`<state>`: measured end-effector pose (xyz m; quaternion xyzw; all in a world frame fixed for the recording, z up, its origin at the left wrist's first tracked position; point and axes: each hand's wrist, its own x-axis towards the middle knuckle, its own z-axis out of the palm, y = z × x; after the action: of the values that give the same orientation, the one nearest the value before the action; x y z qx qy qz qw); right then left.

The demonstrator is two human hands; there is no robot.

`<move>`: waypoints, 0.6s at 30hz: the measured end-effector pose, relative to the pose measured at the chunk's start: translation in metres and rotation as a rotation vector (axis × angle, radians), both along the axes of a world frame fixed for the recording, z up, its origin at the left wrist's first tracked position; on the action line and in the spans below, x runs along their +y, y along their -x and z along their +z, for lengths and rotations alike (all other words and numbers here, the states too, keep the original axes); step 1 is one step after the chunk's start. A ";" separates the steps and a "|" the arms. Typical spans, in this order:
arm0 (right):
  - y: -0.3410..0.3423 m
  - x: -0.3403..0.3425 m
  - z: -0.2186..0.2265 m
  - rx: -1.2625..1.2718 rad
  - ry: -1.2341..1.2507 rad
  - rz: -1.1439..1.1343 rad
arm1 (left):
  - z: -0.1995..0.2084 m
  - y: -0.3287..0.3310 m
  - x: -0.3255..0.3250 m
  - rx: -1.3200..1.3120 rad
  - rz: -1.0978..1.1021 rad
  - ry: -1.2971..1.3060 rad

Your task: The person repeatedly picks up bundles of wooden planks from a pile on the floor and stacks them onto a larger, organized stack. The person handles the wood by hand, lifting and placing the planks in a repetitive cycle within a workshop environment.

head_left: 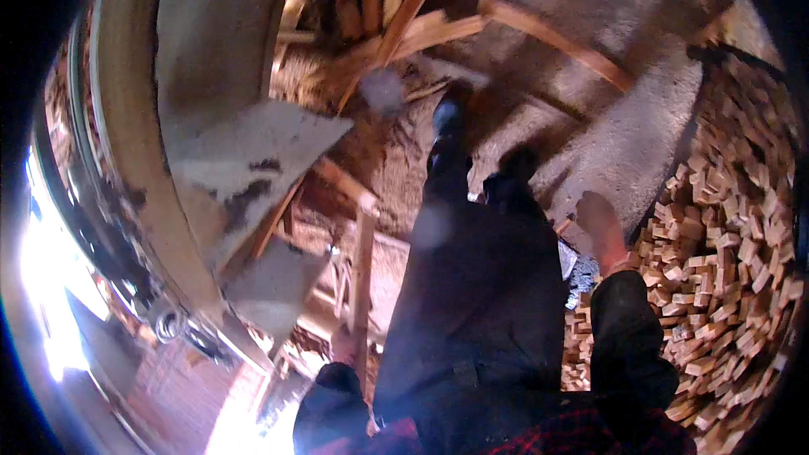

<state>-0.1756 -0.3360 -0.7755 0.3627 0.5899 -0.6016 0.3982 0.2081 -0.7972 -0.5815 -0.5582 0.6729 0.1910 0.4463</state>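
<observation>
Tan wooden board (362, 282), long, narrow

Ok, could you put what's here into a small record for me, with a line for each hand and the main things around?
Left hand: beside a long wooden piece; whether it grips is unclear
Right hand: lowered, blurred; nothing visibly held
Right side: large heap of small wood blocks
Far floor: a plank lying on it
Left side: grey panel with dark patches
</observation>
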 end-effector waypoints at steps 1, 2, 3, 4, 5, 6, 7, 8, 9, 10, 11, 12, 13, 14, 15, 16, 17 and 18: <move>0.005 -0.002 0.000 0.020 -0.026 0.050 | 0.005 -0.009 -0.001 -0.063 -0.001 0.007; -0.006 0.017 -0.021 0.057 0.031 0.154 | 0.016 0.014 -0.004 -0.140 -0.003 0.021; -0.001 0.001 -0.016 0.039 0.023 0.103 | 0.017 0.026 0.000 -0.190 0.127 0.069; 0.007 -0.016 -0.002 0.012 0.009 0.045 | 0.024 0.036 0.001 -0.246 0.249 0.117; 0.007 -0.019 0.001 -0.014 0.068 -0.002 | 0.025 0.026 0.003 -0.149 0.345 0.151; 0.013 -0.028 0.007 -0.029 0.063 0.071 | 0.024 0.010 0.007 -0.036 0.436 0.183; 0.022 -0.037 0.016 -0.047 0.060 0.122 | 0.036 0.007 0.010 -0.096 0.401 0.239; 0.029 -0.043 0.022 -0.044 0.046 0.178 | 0.037 -0.001 0.014 -0.138 0.372 0.279; 0.032 -0.046 0.022 -0.020 0.048 0.176 | 0.039 -0.008 0.017 -0.181 0.340 0.317; 0.035 -0.040 0.014 -0.035 0.058 0.175 | 0.044 -0.014 0.021 -0.186 0.341 0.346; 0.039 -0.034 0.005 -0.043 0.064 0.172 | 0.048 -0.021 0.026 -0.186 0.341 0.371; 0.041 -0.027 -0.003 -0.052 0.069 0.166 | 0.051 -0.026 0.029 -0.186 0.339 0.395; 0.046 -0.033 0.008 -0.058 0.008 0.175 | 0.055 -0.029 0.030 -0.241 0.352 0.357; 0.051 -0.036 0.008 -0.043 0.018 0.195 | 0.056 -0.029 0.033 -0.202 0.438 0.350; 0.056 -0.038 0.007 -0.029 0.027 0.214 | 0.056 -0.028 0.036 -0.164 0.523 0.342; 0.060 -0.038 0.009 -0.018 0.033 0.235 | 0.058 -0.030 0.042 -0.128 0.610 0.331; 0.064 -0.042 0.012 0.040 0.075 0.310 | 0.055 -0.042 0.046 -0.040 0.690 0.305; 0.068 -0.047 0.015 0.024 0.060 0.322 | 0.046 -0.063 0.051 0.050 0.768 0.280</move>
<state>-0.2435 -0.3829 -0.7605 0.2442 0.6269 -0.5514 0.4932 0.2711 -0.7462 -0.5356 -0.8194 0.4455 0.2639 0.2459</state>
